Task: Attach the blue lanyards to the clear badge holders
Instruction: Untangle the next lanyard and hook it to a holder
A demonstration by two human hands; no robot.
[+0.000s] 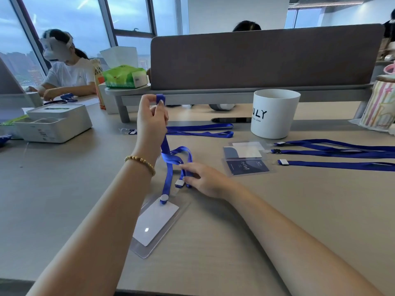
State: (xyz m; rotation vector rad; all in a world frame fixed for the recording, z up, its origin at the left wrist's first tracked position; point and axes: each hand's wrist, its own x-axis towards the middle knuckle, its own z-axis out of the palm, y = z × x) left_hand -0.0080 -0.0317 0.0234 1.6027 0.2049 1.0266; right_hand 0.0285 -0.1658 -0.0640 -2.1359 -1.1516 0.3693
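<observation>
Broadly, a wide pale desk (213,242) fills the view, with a brown divider panel (256,58) standing across its far side. A white cup (274,114) with black lettering sits near the panel, and a white box (55,124) lies at the far left with a green tissue pack (124,77) on a small stand behind it. Another person (68,71) in a white shirt sits at the far left.

Three loose lanyards (333,153) stretch off the right edge, and just left of their clips lies a small pile of badge holders (245,159) with cards inside. One more lanyard on the far desk (201,130) lies flat beyond the hands.

Nearest the viewer, a clear badge holder (156,225) with a white card lies flat on the desk, a blue lanyard (168,165) already fastened at its top edge. The left hand (150,122), with a beaded bracelet (141,162) at the wrist, is raised above the desk, its fingers (160,107) pinching the strap's upper end so the strap rises taut from the holder. The right hand (205,180) rests low on the desk beside the holder, its fingers pinched on the strap's lower loop near a white clip (179,183).
</observation>
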